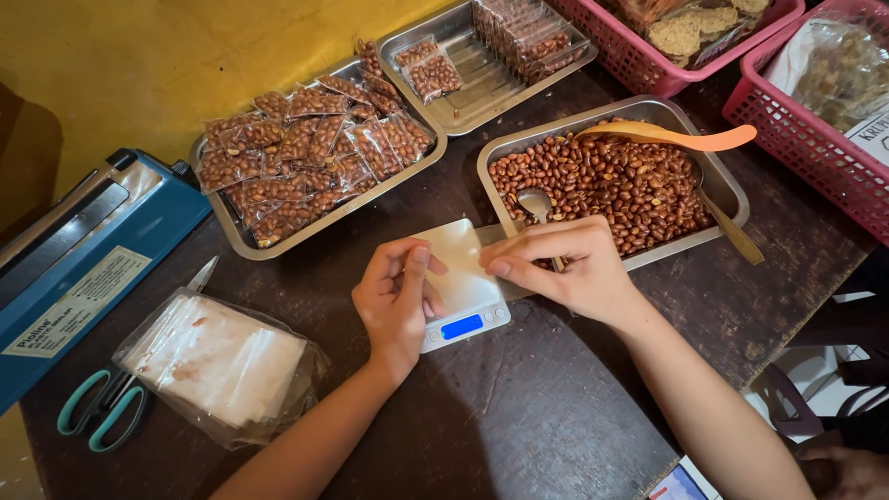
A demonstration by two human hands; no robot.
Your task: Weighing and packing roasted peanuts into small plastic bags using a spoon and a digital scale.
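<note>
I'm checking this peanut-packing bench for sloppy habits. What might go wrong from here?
Both hands, left hand and right hand, hold a small clear bag over the pocket scale, so pressing down may skew the reading. The metal spoon sits loosely in the peanut tray right beside the right hand; a nudge may scatter nuts. The scissors lie near the table edge.

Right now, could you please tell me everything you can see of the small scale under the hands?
The scale is a small, flat, pale rectangular unit, plastic by its look, lying level on the dark wooden table in front of the tray of peanuts. Its near edge carries a lit blue display between small buttons. A clear empty bag is over its platform, held by both hands: the left hand covers its left side, and the right hand reaches over its far right corner.
</note>
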